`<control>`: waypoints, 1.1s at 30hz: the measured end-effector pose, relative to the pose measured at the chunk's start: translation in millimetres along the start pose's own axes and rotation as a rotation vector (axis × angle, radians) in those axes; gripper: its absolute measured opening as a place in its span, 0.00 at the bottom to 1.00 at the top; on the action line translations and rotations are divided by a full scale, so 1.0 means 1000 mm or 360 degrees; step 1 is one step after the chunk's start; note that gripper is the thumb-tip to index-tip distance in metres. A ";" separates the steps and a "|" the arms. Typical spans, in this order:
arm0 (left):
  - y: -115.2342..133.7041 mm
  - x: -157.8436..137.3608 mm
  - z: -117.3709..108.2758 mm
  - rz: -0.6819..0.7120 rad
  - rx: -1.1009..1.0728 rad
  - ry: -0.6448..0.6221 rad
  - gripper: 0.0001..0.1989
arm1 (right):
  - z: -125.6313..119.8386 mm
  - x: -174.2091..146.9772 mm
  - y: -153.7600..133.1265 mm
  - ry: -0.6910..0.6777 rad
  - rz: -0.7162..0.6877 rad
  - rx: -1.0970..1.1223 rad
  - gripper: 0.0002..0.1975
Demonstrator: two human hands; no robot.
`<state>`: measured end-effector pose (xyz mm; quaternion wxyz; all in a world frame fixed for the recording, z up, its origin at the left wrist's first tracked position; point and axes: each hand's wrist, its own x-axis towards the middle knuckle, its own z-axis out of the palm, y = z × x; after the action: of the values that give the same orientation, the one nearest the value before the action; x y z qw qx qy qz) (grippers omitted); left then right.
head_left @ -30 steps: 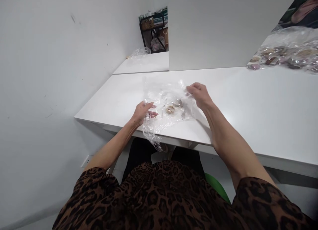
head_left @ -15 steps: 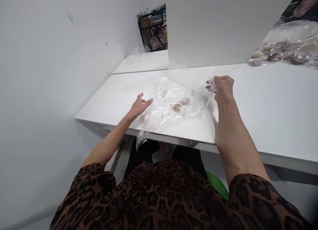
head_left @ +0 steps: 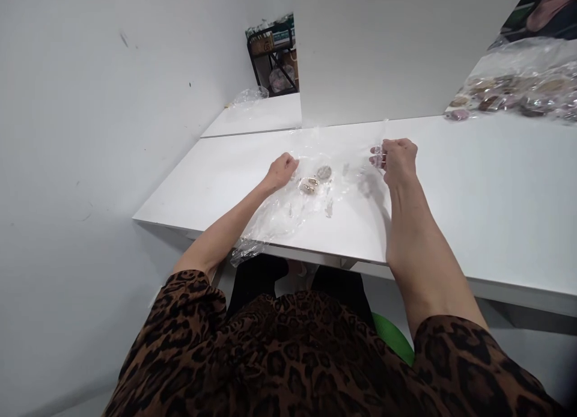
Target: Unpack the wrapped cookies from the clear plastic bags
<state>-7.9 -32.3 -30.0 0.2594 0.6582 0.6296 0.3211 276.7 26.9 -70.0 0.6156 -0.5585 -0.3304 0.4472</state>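
A large clear plastic bag (head_left: 288, 216) lies spread over the white table (head_left: 478, 200), one corner drooping past the front edge. Inside it or under its film show a gold-coloured piece (head_left: 309, 186) and a greyish oval piece (head_left: 324, 173); their exact kind I cannot make out. My left hand (head_left: 282, 170) has its fingers closed at the bag's left side, close to the two pieces. At the bag's right side, my right hand (head_left: 398, 158) pinches the film, with some fingers seen through the plastic.
A white upright panel (head_left: 378, 50) stands along the table's back. Clear bags with several oval pieces (head_left: 523, 95) lie at the back right, near a person's arm (head_left: 550, 8). A black rack (head_left: 270, 50) stands beyond the table at back left, beside the wall (head_left: 90, 104).
My left hand has moved right and away from me onto the bag, and its fingers have closed. The pieces have shifted slightly left. My right hand keeps its hold.
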 end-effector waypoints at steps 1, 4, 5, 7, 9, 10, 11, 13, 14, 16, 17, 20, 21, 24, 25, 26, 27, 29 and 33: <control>0.003 0.001 -0.005 0.0013 -0.0163 0.0014 0.12 | 0.000 -0.001 -0.001 0.0009 0.0012 0.0008 0.09; 0.017 0.006 -0.019 0.0092 -0.0463 0.0024 0.14 | -0.001 -0.001 0.000 -0.0015 -0.0043 0.0003 0.07; 0.021 0.007 -0.023 0.0108 -0.0530 0.0043 0.15 | -0.002 -0.001 0.001 -0.0018 -0.0073 -0.0001 0.07; 0.030 0.009 -0.030 0.0091 -0.0660 0.0093 0.17 | -0.002 0.000 0.003 0.0008 -0.0124 -0.0005 0.08; 0.038 0.009 -0.035 0.0051 -0.0779 0.0151 0.18 | -0.001 0.000 0.005 0.0050 -0.0177 -0.0008 0.08; 0.041 0.009 -0.037 0.0034 -0.0829 0.0180 0.18 | 0.001 -0.001 0.005 0.0051 -0.0216 -0.0010 0.08; 0.045 0.008 -0.038 0.0025 -0.0873 0.0210 0.19 | 0.002 -0.002 0.005 0.0034 -0.0258 -0.0013 0.08; 0.051 0.008 -0.041 0.0025 -0.0947 0.0266 0.20 | 0.006 -0.006 0.004 -0.0022 -0.0326 -0.0019 0.09; 0.054 0.007 -0.043 0.0034 -0.0978 0.0288 0.21 | 0.008 -0.008 0.003 -0.0048 -0.0331 -0.0019 0.10; 0.062 0.008 -0.048 0.0066 -0.1024 0.0326 0.21 | 0.010 -0.011 0.002 -0.0079 -0.0277 -0.0015 0.10; 0.067 0.009 -0.050 0.0088 -0.1041 0.0342 0.20 | 0.011 -0.012 0.002 -0.0088 -0.0237 -0.0013 0.11; 0.082 0.013 -0.061 0.0175 -0.1072 0.0409 0.19 | 0.010 -0.011 0.003 -0.0115 -0.0207 -0.0017 0.11; 0.088 0.014 -0.065 0.0206 -0.1080 0.0439 0.19 | 0.009 -0.011 0.004 -0.0129 -0.0245 -0.0024 0.11; 0.103 0.015 -0.078 0.0285 -0.1127 0.0547 0.17 | 0.008 -0.009 0.005 -0.0165 -0.0365 -0.0040 0.13; 0.108 0.014 -0.082 0.0314 -0.1149 0.0586 0.16 | 0.009 -0.011 0.004 -0.0166 -0.0372 -0.0031 0.13; 0.112 0.012 -0.086 0.0352 -0.1173 0.0621 0.15 | 0.010 -0.013 0.001 -0.0156 -0.0366 -0.0008 0.14; 0.116 0.010 -0.088 0.0407 -0.1199 0.0642 0.13 | 0.011 -0.017 -0.002 -0.0147 -0.0356 0.0027 0.16; 0.121 0.004 -0.091 0.0521 -0.1243 0.0646 0.12 | 0.015 -0.028 -0.013 -0.0204 -0.0341 0.0111 0.20; 0.125 -0.009 -0.078 0.0488 -0.1227 0.0582 0.11 | 0.020 -0.062 -0.035 -0.0686 -0.0334 0.0179 0.30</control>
<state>16.2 -55.7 113.3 0.3194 0.5317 0.3947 0.6779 241.0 -21.0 -26.4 0.6041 -0.3777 -0.4849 0.5072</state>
